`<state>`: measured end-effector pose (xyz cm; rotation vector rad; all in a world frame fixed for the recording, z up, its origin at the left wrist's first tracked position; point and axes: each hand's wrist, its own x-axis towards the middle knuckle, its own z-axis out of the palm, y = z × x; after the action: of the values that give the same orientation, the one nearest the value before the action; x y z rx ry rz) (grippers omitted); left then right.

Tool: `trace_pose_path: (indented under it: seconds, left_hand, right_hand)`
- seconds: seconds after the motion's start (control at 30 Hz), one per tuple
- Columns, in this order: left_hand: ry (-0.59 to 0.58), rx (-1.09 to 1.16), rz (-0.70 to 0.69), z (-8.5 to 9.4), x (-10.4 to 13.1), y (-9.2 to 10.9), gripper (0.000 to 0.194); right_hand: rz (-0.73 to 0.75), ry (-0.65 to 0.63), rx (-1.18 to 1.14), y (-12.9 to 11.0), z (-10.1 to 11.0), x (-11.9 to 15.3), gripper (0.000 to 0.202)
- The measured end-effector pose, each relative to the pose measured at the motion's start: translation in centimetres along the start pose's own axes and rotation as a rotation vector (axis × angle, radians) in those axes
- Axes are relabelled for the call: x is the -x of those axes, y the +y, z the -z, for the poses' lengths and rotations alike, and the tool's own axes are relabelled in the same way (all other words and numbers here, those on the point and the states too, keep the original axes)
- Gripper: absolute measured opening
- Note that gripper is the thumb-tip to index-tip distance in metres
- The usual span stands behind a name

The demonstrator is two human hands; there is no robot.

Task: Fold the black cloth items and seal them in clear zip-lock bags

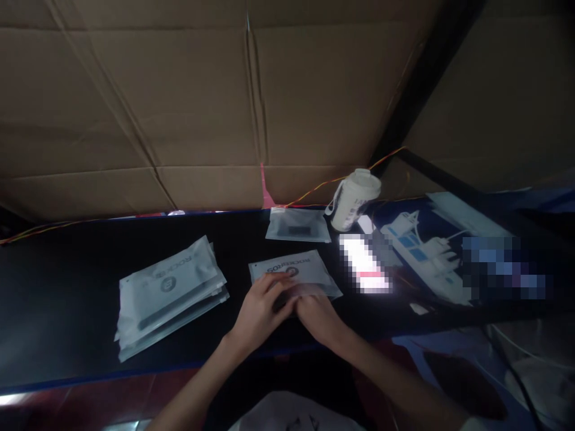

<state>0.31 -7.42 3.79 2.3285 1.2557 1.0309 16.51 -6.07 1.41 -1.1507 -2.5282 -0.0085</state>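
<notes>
A frosted plastic zip bag with dark lettering and a round logo lies in front of me on the black table. My left hand curves over its near left part, fingers on the film and thumb bent below the near edge. Close beside it, my right hand is closed at the bag's near edge. Its fingertips are hidden, and I cannot tell whether they are inside the bag or under it. Just beyond lies another frosted zip bag with a dark flat item showing through.
Similar bags form a stack on the left. A lidded white cup with a strap stands at the back right. Nearby are a lit, pixelated screen and a white power strip with plugs. Cardboard walls the back.
</notes>
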Motion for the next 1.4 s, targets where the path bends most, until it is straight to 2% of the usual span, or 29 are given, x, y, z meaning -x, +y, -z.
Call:
trace_pose_path:
  seconds: [0.13,0.23,0.37,0.47,0.53,0.63,0.73,0.8,0.87,0.93,1.0,1.1,1.23,1.3,1.4]
  left_hand:
    - [-0.146,-0.101,0.069,0.3,0.7,-0.8,0.046]
    - [-0.257,-0.115,0.102,0.5,1.1,-1.1,0.049]
    - [-0.339,-0.129,0.109,0.7,1.4,-1.3,0.045]
    - [-0.359,-0.147,0.091,0.7,1.5,-1.5,0.044]
    - [-0.362,-0.166,0.062,0.4,1.7,-1.7,0.044]
    - [-0.347,-0.210,0.012,-0.2,2.2,-2.1,0.053]
    - [-0.343,-0.272,0.010,-0.9,2.5,-2.4,0.068]
    - [-0.357,-0.299,0.018,-1.2,2.5,-2.6,0.073]
    - [-0.374,-0.303,0.021,-1.3,2.1,-2.7,0.080]
    - [-0.392,-0.272,0.024,-0.9,1.5,-2.6,0.089]
    - [-0.402,-0.184,0.038,-0.1,1.0,-2.2,0.091]
    - [-0.364,0.103,0.142,1.3,0.6,-1.1,0.077]
    - [-0.271,0.626,0.513,2.1,0.7,0.9,0.058]
    - [-0.234,0.793,0.698,1.6,0.7,1.7,0.052]
    - [-0.103,0.892,0.819,0.6,0.3,2.1,0.049]
  right_hand:
    - [0.114,-0.046,-0.008,-0.4,1.3,1.3,0.023]
    - [0.148,-0.059,-0.070,-1.0,2.7,2.7,0.033]
    - [0.108,-0.064,-0.263,-2.0,5.5,4.3,0.047]
    - [0.000,-0.069,-0.441,-2.0,8.3,5.1,0.053]
    - [-0.129,-0.065,-0.573,-1.5,9.9,5.5,0.050]
    - [-0.490,0.038,-0.793,0.1,11.0,5.4,0.034]
    - [-0.898,0.299,-1.091,2.1,10.2,4.3,0.038]
    - [-1.097,0.394,-1.328,3.1,8.9,3.3,0.042]
    - [-1.253,0.328,-1.566,3.7,7.4,2.4,0.040]
    - [-1.337,0.224,-1.751,3.9,6.0,1.8,0.030]
    - [-1.344,0.144,-1.861,3.8,5.1,1.4,0.022]
    - [-1.281,0.078,-1.906,3.4,4.7,1.1,0.023]
    - [-1.133,0.063,-1.776,2.3,4.4,0.4,0.040]
    - [-1.001,0.140,-1.576,1.6,3.7,-0.1,0.048]
    - [-0.841,0.434,-1.101,0.5,2.4,-0.4,0.065]
